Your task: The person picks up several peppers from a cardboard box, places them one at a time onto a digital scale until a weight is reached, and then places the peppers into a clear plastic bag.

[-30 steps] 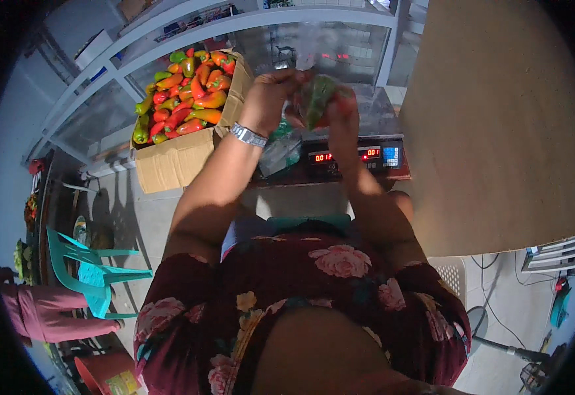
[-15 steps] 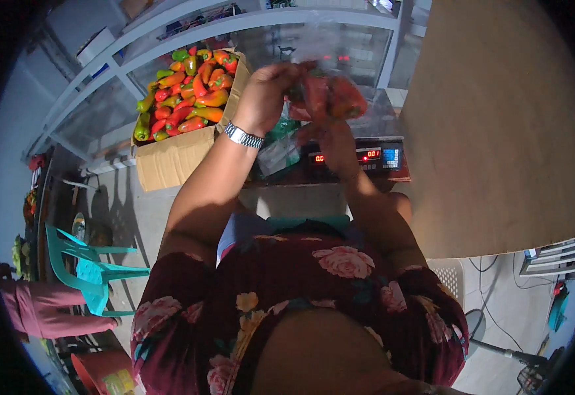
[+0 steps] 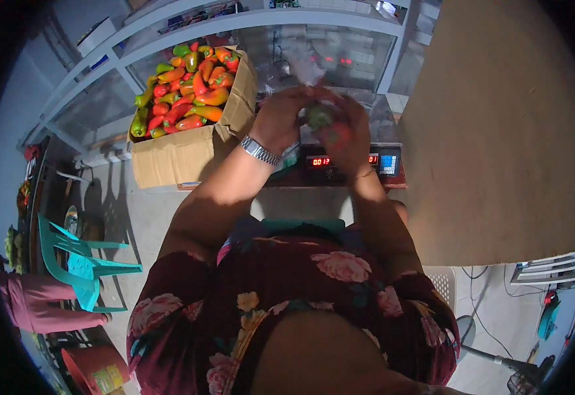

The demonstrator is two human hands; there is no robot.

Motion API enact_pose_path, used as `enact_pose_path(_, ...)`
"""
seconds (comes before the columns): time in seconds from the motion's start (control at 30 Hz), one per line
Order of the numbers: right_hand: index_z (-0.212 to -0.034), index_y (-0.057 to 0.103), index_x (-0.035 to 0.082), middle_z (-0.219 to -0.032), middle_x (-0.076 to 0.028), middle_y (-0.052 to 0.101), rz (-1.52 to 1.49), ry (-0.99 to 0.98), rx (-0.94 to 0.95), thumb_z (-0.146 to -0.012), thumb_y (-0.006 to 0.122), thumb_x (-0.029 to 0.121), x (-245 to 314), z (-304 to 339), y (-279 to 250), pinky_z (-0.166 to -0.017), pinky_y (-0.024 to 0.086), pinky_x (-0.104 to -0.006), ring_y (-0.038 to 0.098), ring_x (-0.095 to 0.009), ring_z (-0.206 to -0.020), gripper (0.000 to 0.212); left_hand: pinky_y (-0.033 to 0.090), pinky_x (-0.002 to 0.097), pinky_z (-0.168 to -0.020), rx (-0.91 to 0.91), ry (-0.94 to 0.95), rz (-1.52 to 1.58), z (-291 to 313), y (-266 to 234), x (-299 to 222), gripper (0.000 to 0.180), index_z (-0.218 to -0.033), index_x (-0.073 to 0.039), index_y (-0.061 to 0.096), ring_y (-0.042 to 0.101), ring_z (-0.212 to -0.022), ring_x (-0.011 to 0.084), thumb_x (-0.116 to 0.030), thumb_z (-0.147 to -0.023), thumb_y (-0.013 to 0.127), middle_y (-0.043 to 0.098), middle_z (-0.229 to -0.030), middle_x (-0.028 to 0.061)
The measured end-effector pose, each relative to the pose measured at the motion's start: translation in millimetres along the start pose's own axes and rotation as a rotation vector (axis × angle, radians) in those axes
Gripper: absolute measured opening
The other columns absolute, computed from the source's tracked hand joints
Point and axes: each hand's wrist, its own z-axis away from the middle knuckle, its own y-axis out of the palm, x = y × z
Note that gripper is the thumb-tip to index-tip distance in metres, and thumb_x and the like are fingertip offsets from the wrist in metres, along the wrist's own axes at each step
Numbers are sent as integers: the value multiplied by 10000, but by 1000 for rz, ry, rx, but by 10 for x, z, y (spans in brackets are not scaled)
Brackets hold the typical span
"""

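Observation:
A clear plastic bag [image 3: 330, 125] with red and green peppers in it is between my two hands, above a digital scale [image 3: 389, 164] with red lit figures. My left hand [image 3: 281, 122], a metal watch on its wrist, is closed on the bag near its gathered neck. My right hand [image 3: 355, 135] curls round the bag's other side, its fingertips meeting the left ones near the top. Loose clear film [image 3: 306, 69] sticks up beyond the fingers. Blur and shadow hide the exact finger grip. On the left, an open cardboard box [image 3: 172, 158] is heaped with red, orange and green peppers [image 3: 188, 92].
A large brown board [image 3: 498, 145] stands close on my right. Beyond the scale runs a white-framed glass case [image 3: 261, 23]. A teal plastic chair [image 3: 83, 263], another person's pink-clad legs [image 3: 50, 303] and a red bucket [image 3: 93, 368] are at the left.
My hands have come together round the pepper bag. The left hand has moved down and right; the right hand has risen from beneath the bag to its side.

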Motion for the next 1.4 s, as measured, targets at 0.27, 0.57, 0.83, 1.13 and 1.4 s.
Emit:
enact_pose_path(0.27,-1179,465,43,-1297,-206,376,-487,427,-54,-730,675,276,-292,306,390,-996,306,-411,361,-404,-1192,547,490,273,-591,4,-61,-53,115,-16,-194,137,-912,13,596,575,-712,141,-56,-862,487,593,-914,71)
enact_pose_path(0.57,-1292,333,95,-1298,-182,382,-1372,393,-165,-851,558,312,73,252,302,-930,373,-438,394,-320,-1184,541,471,264,-696,169,83,-247,163,-30,-156,170,-970,13,589,585,-789,140,-52,-847,490,572,-1117,117)
enact_pose_path(0.83,-1202,462,114,-1140,-96,527,-29,-89,76,-761,546,231,253,-82,-213,-980,280,-496,430,-236,-1128,463,456,280,-731,236,110,-1204,206,-31,-414,168,-961,1,579,596,-826,182,-74,-830,503,623,-961,91)
enact_pose_path(1.13,-1129,543,96,-1042,-105,586,-333,296,1098,-805,544,221,-240,-230,-231,-945,351,-386,517,-266,-1003,347,428,361,-743,356,610,-1742,287,-247,-428,32,-689,-108,645,530,-846,226,-126,-688,619,606,-726,34)
enact_pose_path(1.4,-1034,544,28,-853,-106,606,31,-125,673,-844,557,265,101,-258,-355,-674,477,-334,596,-242,-775,303,437,370,-763,330,556,-1583,386,-384,-322,56,-707,-71,623,554,-829,260,-121,-699,598,601,-759,71)
